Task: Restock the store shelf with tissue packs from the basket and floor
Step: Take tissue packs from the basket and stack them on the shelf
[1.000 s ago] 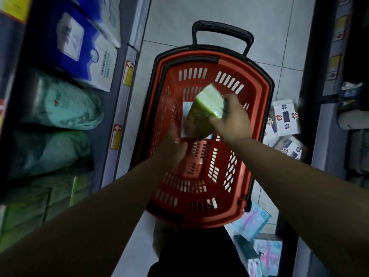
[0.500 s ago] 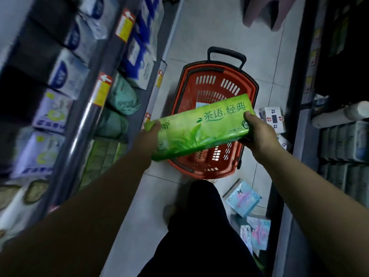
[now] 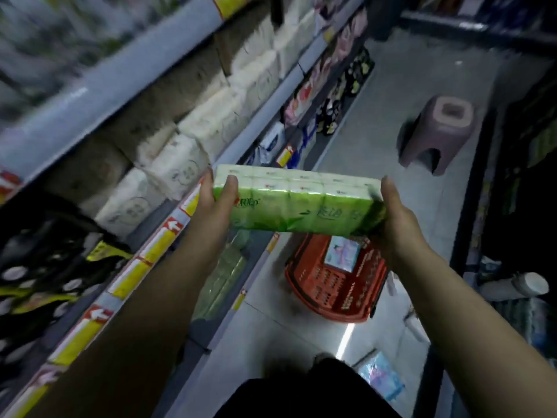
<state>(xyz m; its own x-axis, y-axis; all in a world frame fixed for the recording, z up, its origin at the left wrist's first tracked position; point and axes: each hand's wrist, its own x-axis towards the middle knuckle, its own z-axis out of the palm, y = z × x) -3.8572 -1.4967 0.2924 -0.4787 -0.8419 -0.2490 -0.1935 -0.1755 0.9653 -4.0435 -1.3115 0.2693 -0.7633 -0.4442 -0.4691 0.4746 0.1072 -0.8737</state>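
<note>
Green tissue pack [image 3: 298,203] partly hides red basket [image 3: 319,285].

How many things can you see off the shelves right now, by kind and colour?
green tissue pack, gripped by left hand and right hand: 1
red basket: 1
pale blue pack inside it: 1
blue floor pack: 1
purple stool: 1
Total: 5
</note>
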